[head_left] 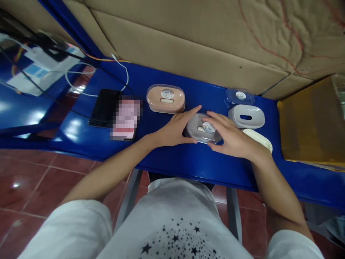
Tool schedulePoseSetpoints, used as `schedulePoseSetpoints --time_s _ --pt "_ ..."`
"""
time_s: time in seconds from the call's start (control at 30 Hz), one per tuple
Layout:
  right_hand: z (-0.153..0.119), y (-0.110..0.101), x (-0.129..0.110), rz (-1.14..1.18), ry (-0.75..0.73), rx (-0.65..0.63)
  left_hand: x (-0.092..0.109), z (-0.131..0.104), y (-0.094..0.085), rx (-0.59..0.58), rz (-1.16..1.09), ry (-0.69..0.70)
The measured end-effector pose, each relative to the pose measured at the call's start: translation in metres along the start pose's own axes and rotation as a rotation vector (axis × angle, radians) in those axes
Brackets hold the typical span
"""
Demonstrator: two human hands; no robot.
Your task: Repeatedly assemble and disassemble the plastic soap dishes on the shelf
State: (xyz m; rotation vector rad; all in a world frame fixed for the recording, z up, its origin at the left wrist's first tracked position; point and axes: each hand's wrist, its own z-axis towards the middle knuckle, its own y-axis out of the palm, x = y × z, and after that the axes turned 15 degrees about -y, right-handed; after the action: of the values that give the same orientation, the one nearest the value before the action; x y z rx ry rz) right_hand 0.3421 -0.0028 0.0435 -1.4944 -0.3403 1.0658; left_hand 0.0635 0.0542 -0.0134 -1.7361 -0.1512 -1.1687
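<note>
A grey oval plastic box (pixel 198 133) with a clear lid and a round label lies on the blue table in front of me. My left hand (pixel 179 127) grips its left end, thumb at the near side and fingers at the far side. Around the right end curls my right hand (pixel 228 135), its fingers over the lid near the label. Beyond my left hand sits a similar peach box (pixel 156 99) with its lid on. To the right are a white oval box (pixel 258 117) with a slotted opening, a loose clear lid (pixel 230 97) and a cream oval piece (pixel 260 138), partly behind my right wrist.
A phone (pixel 128 117) with a blurred screen overlaps a black flat object (pixel 102 108) at the left. White and black cables run past them. A taped carton (pixel 309 122) stands at the right. Cardboard (pixel 175 43) lines the back of the blue table (pixel 178 158).
</note>
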Motion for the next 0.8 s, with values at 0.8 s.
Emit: schedulePoseSetpoints --time_s 0.8 --pt "0.067 -0.020 0.076 -0.138 0.058 0.018 0.010 -0.004 0.006 0.229 0.168 0.094"
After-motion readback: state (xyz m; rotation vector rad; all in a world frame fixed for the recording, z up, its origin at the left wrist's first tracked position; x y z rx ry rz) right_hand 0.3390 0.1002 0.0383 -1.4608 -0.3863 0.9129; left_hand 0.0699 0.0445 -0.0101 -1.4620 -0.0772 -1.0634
